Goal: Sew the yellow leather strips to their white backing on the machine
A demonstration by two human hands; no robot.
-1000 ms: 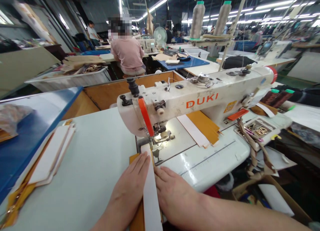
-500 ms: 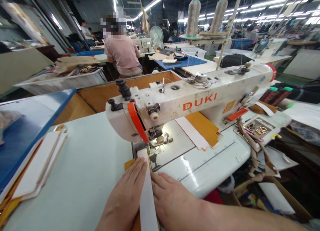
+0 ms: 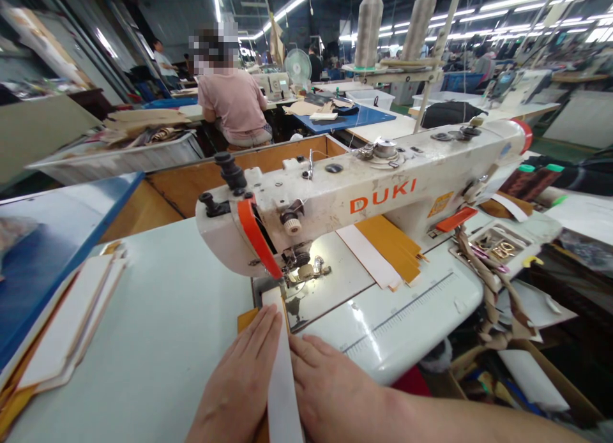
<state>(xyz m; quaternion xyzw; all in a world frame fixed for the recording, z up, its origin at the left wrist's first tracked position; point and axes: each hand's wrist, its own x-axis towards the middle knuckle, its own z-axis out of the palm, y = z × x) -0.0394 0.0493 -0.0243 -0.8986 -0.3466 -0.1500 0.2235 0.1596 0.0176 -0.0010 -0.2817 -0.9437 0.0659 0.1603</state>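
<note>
A long white strip with a mustard-coloured layer under it (image 3: 283, 392) runs lengthwise on the table up to the head of the white sewing machine (image 3: 330, 187). Along its left side lies my left hand (image 3: 239, 373), flat, its straight fingers resting on the strip near the far end. My right hand (image 3: 330, 379) rests palm down against the strip's right edge, fingers laid forward; its thumb is hidden. A mustard piece (image 3: 246, 319) shows beyond my left fingers. The strip's far end sits close to the needle area, where the machine head hides the exact contact.
Stacked white and mustard strips lie under the machine arm (image 3: 387, 251). More pieces (image 3: 67, 328) are piled at the left edge. A small tray with metal parts (image 3: 500, 245) sits on the right. A seated person (image 3: 234, 105) works beyond; thread cones (image 3: 368, 31) stand behind.
The view has shifted slightly. Both hands and the strip keep nearly the same places by the machine head.
</note>
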